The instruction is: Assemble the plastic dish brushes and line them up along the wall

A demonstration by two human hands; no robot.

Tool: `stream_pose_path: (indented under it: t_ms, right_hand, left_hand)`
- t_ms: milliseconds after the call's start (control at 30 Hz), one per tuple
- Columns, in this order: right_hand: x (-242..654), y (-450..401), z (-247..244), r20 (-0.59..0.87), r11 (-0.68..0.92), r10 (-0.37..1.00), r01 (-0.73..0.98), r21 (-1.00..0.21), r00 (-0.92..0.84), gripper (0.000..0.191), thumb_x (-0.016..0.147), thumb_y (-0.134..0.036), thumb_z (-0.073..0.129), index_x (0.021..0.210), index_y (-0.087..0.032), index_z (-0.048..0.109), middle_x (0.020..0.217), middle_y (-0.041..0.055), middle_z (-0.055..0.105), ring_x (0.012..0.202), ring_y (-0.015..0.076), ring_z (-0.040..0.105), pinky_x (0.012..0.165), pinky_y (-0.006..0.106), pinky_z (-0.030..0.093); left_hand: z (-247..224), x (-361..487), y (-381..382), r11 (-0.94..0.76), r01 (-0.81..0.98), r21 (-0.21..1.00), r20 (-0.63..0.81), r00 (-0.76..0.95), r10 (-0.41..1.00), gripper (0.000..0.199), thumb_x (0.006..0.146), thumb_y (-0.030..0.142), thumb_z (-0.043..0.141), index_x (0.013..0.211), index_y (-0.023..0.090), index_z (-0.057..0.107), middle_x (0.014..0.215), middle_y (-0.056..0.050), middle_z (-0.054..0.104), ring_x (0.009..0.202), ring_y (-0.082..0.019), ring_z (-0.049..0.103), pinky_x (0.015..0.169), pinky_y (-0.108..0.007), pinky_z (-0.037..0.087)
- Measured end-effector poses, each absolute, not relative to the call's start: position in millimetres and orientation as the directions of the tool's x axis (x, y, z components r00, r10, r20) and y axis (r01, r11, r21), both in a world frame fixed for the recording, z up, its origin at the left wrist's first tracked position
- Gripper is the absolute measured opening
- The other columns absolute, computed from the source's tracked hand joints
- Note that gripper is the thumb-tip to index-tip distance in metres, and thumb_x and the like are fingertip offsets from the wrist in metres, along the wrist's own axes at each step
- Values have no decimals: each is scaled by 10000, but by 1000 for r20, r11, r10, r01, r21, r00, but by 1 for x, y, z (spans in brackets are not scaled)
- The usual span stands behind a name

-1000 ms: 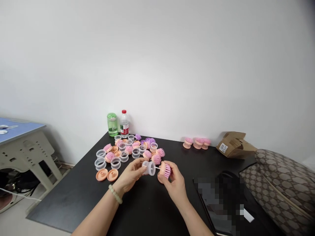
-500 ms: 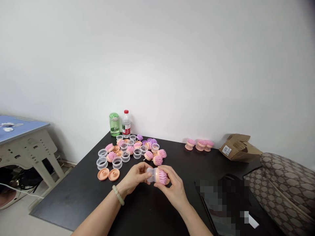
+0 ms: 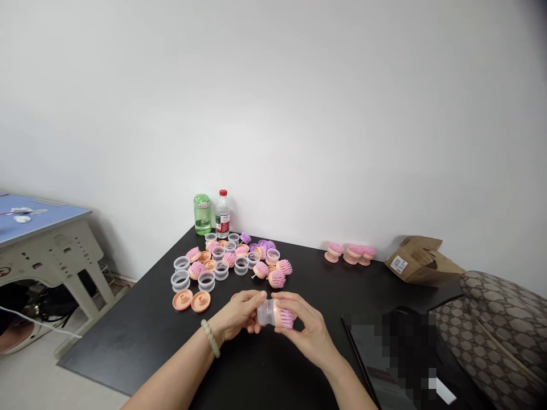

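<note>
My left hand is closed, thumb and fingers pinching a translucent plastic ring. Against that ring's right side sits a scrub brush head with pink bristles and a peach rim, gripped by my right hand. Its bristles point right; whether the two parts are locked together I cannot tell. Beyond my hands lie several loose brush heads and clear rings, mixed with peach discs. Part of a small pinkish edge shows behind my left fingers, too hidden to name.
Three assembled pink brushes stand by the wall, left of an open cardboard box. A green bottle and a red-capped water bottle are at the back left. A patterned bag and a dark, blurred-out device occupy the right.
The ring and brush head have tilted level and moved slightly down in my hands, and more of the ring shows. The whole view has shifted a little.
</note>
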State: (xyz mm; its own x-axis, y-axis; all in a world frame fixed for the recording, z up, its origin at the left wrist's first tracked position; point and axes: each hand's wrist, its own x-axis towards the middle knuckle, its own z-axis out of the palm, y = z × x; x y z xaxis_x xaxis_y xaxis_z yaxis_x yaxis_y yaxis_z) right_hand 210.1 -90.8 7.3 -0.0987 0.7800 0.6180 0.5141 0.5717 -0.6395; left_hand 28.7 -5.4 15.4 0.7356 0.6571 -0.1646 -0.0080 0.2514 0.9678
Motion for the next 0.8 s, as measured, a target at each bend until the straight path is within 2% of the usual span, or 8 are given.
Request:
stream_pose_path:
  t_ms: [133,233,333,400,500,633,700,800]
  right_hand:
    - [211,-89,5,633,528,774,560,-639,-7,376,779,-369,791,1125,-268,685,1136,95,710,1024,276,696,756,330,616]
    - [212,-88,2,635,477,769,601,-641,67,427,729,-458,817,1074,-244,683,1003,74,731,864,246,710,691,300,601]
    - [210,-88,-2,587,387,799,635,-668,131,342,753,-488,771,966,-236,681,810,25,723,658,190,671,580,261,556]
    - [205,-88,-4,537,323,820,618,-717,195,295,782,-500,726,894,-233,666,708,1,696,580,171,639,543,253,527]
    - [196,-87,-8,394,235,873,460,-856,288,342,799,-559,682,831,-223,628,610,-11,670,512,175,638,512,264,519]
    - [189,-83,-9,127,120,963,46,-992,239,433,817,-634,634,774,-208,575,558,-15,637,457,168,622,443,266,518]
    - [189,-81,-7,96,115,976,-89,-989,194,433,817,-622,652,792,-195,586,578,-13,633,489,159,622,462,265,533]
    - [191,-80,-4,162,184,969,-102,-978,188,402,778,-561,731,879,-184,634,689,4,662,581,158,631,535,282,569]
  left_hand:
    - [20,27,-8,162,-164,973,9,730,684,467,734,565,762,879,148,609,717,15,573,562,-78,513,526,-201,391]
    - [21,27,-7,80,-277,958,158,736,658,479,656,457,864,949,156,634,838,-8,587,734,-122,540,666,-236,424]
    - [20,27,-4,-120,-323,939,322,700,637,502,594,430,906,942,170,654,922,-33,578,834,-170,547,761,-288,445]
    - [19,26,-3,-310,-310,899,438,657,614,474,609,456,891,921,176,670,973,-55,567,902,-206,550,808,-319,460]
    - [20,23,-4,-529,-223,819,537,620,571,353,726,445,815,946,202,684,1048,-78,577,991,-238,560,880,-351,461]
    - [23,22,-10,-657,-127,743,574,626,528,138,865,314,697,972,228,681,1099,-81,581,1035,-230,562,913,-352,453]
    - [22,24,-11,-605,-173,777,563,619,547,267,819,356,748,1039,234,656,1117,-83,558,1059,-240,548,925,-360,457]
    - [19,28,-11,-422,-277,863,497,612,615,622,711,528,801,1208,234,571,1190,-99,503,1112,-271,515,916,-371,473]
